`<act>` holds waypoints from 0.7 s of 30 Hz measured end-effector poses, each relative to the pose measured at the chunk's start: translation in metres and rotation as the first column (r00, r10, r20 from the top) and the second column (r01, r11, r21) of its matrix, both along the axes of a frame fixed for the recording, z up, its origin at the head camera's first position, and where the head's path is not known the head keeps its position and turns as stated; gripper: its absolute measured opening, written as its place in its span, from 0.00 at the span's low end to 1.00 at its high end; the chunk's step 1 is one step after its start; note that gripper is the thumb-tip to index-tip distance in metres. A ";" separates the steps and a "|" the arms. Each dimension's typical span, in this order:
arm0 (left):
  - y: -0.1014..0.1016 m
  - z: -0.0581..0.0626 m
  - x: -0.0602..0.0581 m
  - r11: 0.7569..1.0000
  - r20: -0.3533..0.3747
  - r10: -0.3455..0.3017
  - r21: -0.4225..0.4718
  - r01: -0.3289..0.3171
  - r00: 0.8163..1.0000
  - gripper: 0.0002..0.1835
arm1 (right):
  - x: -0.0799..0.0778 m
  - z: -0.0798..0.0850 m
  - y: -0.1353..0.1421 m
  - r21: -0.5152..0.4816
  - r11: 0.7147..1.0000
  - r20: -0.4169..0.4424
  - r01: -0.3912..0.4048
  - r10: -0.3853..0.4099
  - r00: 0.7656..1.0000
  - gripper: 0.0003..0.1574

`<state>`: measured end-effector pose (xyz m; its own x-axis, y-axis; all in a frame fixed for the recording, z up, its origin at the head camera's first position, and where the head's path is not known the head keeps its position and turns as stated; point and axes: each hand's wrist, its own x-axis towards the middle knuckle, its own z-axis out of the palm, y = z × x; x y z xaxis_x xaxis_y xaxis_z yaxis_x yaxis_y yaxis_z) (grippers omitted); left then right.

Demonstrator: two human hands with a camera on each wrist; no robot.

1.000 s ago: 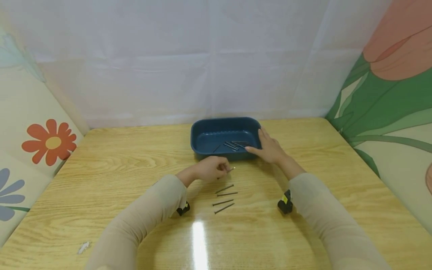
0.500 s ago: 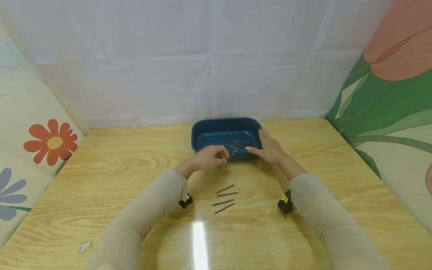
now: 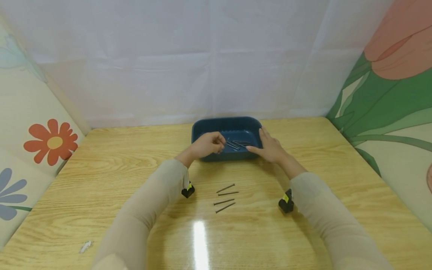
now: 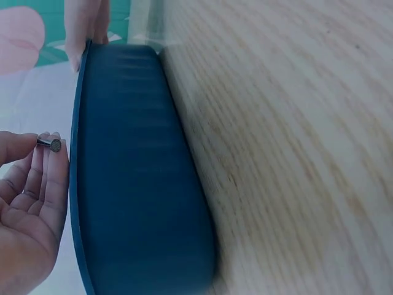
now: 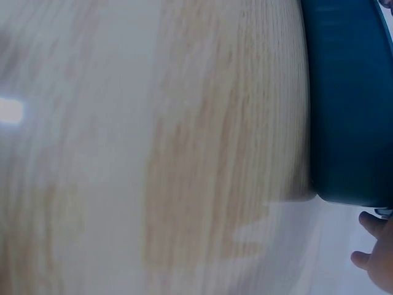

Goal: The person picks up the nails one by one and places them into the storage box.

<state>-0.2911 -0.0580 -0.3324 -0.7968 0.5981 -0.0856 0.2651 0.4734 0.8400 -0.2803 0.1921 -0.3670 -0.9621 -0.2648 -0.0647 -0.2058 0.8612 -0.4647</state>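
In the head view my left hand (image 3: 207, 145) is above the left part of a dark blue rectangular plastic tub (image 3: 222, 156). Between its thumb and fingers it pinches a nail (image 4: 54, 145), whose flat round head faces the left wrist camera. The other fingers curl loosely behind. Several dark nails (image 3: 237, 144) lie loose inside the tub, towards its right half. My right hand (image 3: 271, 149) holds the tub's front right corner, thumb over the front rim and fingers along the right side. Several more nails (image 3: 225, 207) lie roughly side by side on the table in front of the tub.
The wood-grain table (image 3: 128, 150) meets a white cloth backdrop (image 3: 152, 75) just behind the tub. Printed flower panels (image 3: 398, 105) stand on both sides. A torn white patch (image 3: 86, 246) marks the table at the front left. Each wrist carries a small black camera (image 3: 286, 202).
My left hand has risen forward with the nail, from in front of the tub to above its inside. The right hand stays at the corner, and the nails on the table lie as before.
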 end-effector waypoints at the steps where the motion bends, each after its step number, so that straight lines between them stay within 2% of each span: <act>1: 0.000 0.000 -0.001 1.000 0.004 0.010 0.005 -0.010 1.000 0.11 | 0.000 0.000 0.000 0.002 1.000 0.000 -0.001 0.001 1.000 0.62; 8: -0.003 -0.001 -0.011 0.995 0.024 0.088 0.037 -0.089 0.996 0.10 | 0.000 0.001 -0.001 0.002 1.000 0.001 -0.006 0.006 1.000 0.62; 14: -0.004 -0.006 -0.022 0.986 0.019 0.167 0.008 -0.167 0.986 0.12 | 0.001 0.001 -0.001 -0.002 1.000 0.004 -0.009 0.009 1.000 0.61; 21: -0.002 -0.013 -0.031 0.978 0.033 0.207 -0.027 -0.206 0.978 0.12 | 0.002 -0.001 0.000 -0.008 1.000 -0.011 -0.005 0.005 1.000 0.61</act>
<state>-0.3217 -0.0605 -0.3450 -0.8991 0.4186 -0.1280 0.1299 0.5345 0.8351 -0.2787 0.1919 -0.3676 -0.9615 -0.2697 -0.0525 -0.2147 0.8566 -0.4692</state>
